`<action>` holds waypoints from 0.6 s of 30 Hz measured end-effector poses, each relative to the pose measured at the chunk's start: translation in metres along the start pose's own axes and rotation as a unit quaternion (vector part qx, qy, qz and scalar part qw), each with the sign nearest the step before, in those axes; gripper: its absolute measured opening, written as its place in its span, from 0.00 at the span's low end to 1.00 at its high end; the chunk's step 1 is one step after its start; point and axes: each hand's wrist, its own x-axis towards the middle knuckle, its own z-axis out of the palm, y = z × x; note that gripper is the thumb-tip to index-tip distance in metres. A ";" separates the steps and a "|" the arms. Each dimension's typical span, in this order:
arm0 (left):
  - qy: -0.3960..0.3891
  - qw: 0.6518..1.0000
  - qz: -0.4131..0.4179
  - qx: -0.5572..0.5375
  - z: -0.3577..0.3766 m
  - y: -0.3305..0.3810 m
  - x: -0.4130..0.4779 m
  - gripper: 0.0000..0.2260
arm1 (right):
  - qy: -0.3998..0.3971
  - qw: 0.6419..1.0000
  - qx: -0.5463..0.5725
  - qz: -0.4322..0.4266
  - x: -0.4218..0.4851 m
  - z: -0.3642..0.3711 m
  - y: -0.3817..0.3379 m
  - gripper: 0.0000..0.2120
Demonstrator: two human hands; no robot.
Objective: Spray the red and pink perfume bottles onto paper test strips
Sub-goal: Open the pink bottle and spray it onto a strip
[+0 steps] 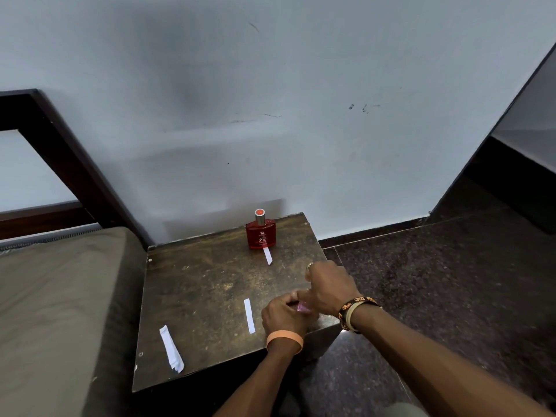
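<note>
The red perfume bottle (261, 233) stands upright at the back of the small wooden table (204, 284), with one paper strip (267, 256) lying just in front of it. A second strip (249, 315) lies near the table's right front, and a small stack of strips (171, 348) rests at the front left. My left hand (284, 314) is wrapped around the pink perfume bottle (302, 308), of which only a sliver shows. My right hand (329, 285) sits on top of it, fingers closed at the bottle's upper part. Both hands are at the table's right edge.
A bed with a brown mattress (60, 311) and dark wooden frame (60, 152) borders the table on the left. A pale wall (270, 115) stands right behind. Dark speckled floor (436, 281) spreads to the right.
</note>
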 end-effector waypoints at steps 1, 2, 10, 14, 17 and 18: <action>0.001 1.000 -0.001 0.000 0.000 0.000 0.000 0.06 | -0.007 1.000 0.000 -0.008 -0.001 0.001 0.000 0.14; 0.004 1.000 -0.002 0.000 0.000 0.001 0.000 0.06 | -0.018 1.000 -0.003 -0.021 -0.001 0.002 -0.001 0.11; 0.009 1.000 0.004 -0.004 0.001 0.000 0.002 0.05 | -0.008 0.998 -0.033 -0.056 -0.002 0.006 -0.001 0.16; -0.001 1.000 0.001 -0.005 0.000 0.000 0.002 0.07 | -0.009 0.999 0.023 -0.028 -0.001 0.003 0.004 0.14; 0.008 1.000 0.006 0.001 0.002 -0.002 0.002 0.07 | -0.027 0.996 -0.014 -0.080 -0.003 0.005 0.000 0.07; 0.012 1.000 0.006 0.000 0.002 -0.002 0.002 0.06 | -0.027 0.995 -0.020 -0.089 -0.004 0.006 -0.001 0.07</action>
